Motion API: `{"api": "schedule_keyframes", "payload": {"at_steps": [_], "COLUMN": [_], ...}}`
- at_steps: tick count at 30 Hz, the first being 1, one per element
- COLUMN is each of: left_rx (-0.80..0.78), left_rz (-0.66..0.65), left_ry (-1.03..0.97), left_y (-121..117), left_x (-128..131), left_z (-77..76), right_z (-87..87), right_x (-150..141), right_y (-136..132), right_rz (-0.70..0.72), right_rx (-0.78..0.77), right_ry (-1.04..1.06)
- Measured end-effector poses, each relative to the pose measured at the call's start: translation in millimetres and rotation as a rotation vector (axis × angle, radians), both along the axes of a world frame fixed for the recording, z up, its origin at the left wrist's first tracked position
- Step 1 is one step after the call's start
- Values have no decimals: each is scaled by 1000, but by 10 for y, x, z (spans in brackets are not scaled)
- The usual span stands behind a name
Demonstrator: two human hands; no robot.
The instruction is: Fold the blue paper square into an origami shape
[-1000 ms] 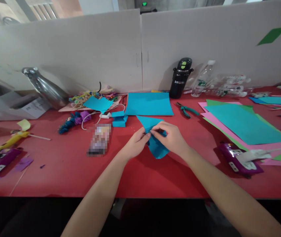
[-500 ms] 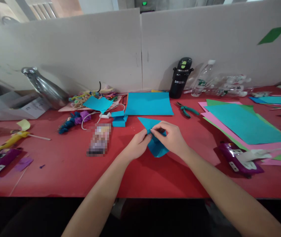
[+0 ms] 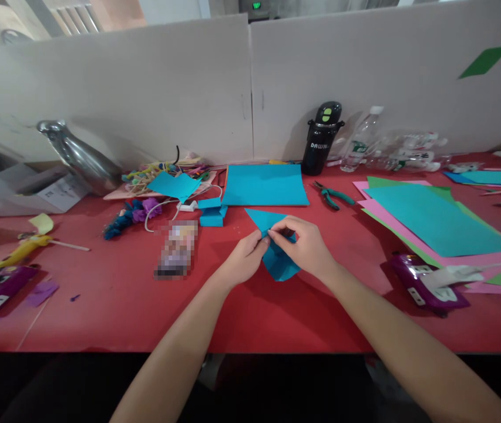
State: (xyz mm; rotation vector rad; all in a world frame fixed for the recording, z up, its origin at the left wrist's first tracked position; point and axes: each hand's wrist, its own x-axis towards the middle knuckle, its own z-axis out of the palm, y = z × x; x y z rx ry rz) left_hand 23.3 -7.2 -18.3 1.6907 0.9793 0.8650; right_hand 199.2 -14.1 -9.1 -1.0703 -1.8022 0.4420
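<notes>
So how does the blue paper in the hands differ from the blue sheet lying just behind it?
The held paper is pinched and bent between the left hand and right hand; the blue sheet lies flat, untouched. The held paper has a pointed upper corner, while the blue sheet looks roughly rectangular. Both are a similar bright blue.

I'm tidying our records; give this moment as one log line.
left hand: holds blue paper | right hand: pinches same paper | beyond: blue sheet on red table
</notes>
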Motion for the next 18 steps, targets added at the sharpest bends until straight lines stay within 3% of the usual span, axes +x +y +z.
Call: {"api": "schedule_keyframes", "payload": {"at_steps": [11,18], "left_rx": [-11,-220], "left_rz": [-31,-26], "left_ry": [-39,-252], "left_y": [16,57], "left_x": [-10,-32], "left_z": [-2,22], "right_z": [1,3], "right_x": [5,14], "right_y": [13,21], "right_rz": [16,59], "right_rx": [-9,-15], "right_ry": [0,23]}}
